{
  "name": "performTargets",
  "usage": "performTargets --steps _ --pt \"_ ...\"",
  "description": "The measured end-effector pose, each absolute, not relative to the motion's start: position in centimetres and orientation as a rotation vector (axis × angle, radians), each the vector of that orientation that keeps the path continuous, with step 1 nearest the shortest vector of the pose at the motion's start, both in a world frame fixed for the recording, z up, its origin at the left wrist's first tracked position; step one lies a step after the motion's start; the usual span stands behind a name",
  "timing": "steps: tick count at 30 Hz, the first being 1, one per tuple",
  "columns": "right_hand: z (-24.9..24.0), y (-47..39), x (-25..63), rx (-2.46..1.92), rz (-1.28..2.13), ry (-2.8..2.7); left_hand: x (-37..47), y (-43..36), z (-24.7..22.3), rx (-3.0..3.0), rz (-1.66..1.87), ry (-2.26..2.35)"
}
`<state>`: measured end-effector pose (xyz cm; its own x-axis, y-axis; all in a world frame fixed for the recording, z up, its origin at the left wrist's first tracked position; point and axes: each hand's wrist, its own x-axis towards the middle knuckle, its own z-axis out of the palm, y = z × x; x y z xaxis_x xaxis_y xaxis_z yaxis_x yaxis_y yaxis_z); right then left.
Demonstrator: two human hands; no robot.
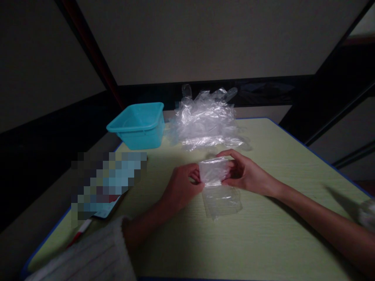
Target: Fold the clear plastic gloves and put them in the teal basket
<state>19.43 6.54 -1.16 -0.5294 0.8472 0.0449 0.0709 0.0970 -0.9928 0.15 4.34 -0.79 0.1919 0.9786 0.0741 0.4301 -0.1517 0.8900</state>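
Note:
A clear disposable plastic glove (215, 171), partly folded over, is stretched between my two hands above the table. My left hand (184, 183) pinches its left edge between thumb and fingers. On the other side, my right hand (244, 171) grips the right edge, with its thumb in front and fingers behind. The lower part of the thin plastic hangs or lies toward me. Beyond my hands is a loose heap of clear plastic gloves (206, 121), with finger shapes sticking out at its top.
A turquoise plastic basket (140, 127) stands at the back left of the pale, blue-edged table (278, 234). Nearer on the left lies a flat item (107, 208), mostly pixelated, beside a red and white pen-like object (80, 232). A panel (205, 43) rises behind the table.

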Motion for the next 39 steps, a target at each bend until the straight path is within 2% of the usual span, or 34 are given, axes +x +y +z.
performTargets --steps 11,21,30,39 --pt "-0.8 6.1 19.9 -0.942 1.088 -2.015 0.0 3.8 -1.4 1.936 0.909 1.324" --pt "-0.6 6.2 20.4 -0.902 0.847 -2.260 -0.5 3.7 -1.5 2.224 0.930 1.158" --pt "-0.4 6.5 20.6 -0.667 0.811 -2.420 -0.8 3.9 -2.2 2.434 0.946 0.998" --pt "0.0 6.5 21.2 -0.579 0.608 -2.566 -1.2 3.8 -2.1 2.651 0.888 0.922"
